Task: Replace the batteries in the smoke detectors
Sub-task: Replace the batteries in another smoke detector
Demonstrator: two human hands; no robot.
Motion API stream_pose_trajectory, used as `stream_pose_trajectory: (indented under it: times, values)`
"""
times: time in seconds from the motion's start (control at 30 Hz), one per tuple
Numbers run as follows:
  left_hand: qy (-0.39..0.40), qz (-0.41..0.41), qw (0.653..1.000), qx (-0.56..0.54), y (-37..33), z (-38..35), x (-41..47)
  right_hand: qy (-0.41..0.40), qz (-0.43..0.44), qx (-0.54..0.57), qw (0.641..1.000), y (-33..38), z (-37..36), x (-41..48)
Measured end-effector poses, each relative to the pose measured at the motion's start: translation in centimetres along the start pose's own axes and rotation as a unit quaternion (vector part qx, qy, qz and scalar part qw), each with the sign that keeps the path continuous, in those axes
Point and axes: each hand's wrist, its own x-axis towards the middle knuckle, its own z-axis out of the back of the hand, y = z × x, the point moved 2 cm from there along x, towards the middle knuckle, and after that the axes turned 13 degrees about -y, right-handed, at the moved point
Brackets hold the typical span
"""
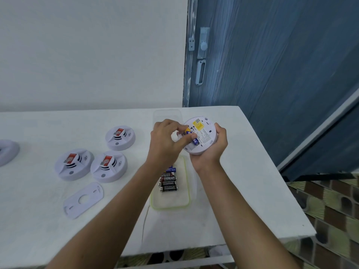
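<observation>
My right hand (212, 148) cups a white round smoke detector (206, 133) above the table, its back with a yellow label facing me. My left hand (167, 142) pinches a blue and yellow battery (188, 131) at the open battery bay; a second blue battery (195, 141) lies in the bay. Below my hands a clear shallow tray with a green rim (171, 204) holds several black batteries (168, 183). Three more white detectors stand face up at left: (120, 137), (73, 165), (108, 166).
A white mounting plate (83, 199) lies near the front left. A clear lid (168, 115) rests at the back of the white table (242, 191). A white ring-shaped object (7, 152) sits at the far left edge. A blue door stands behind, patterned floor at right.
</observation>
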Motion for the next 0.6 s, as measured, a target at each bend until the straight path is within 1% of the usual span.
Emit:
stream_pose_trajectory:
  times: [0.27, 0.43, 0.6]
  values:
    - [-0.043, -0.018, 0.999, 0.022, 0.1, -0.4, -1.4, -0.004, 0.008, 0.001, 1.000, -0.4, -0.2, -0.3]
    - [-0.066, -0.024, 0.996, 0.049, 0.1, -0.7, -1.9, -0.001, -0.003, 0.000, 1.000, -0.4, -0.3, 0.0]
    - [-0.053, -0.010, 0.995, 0.083, 0.6, -1.3, -2.0, -0.016, -0.001, -0.009, 1.000, -0.5, -0.3, 0.4]
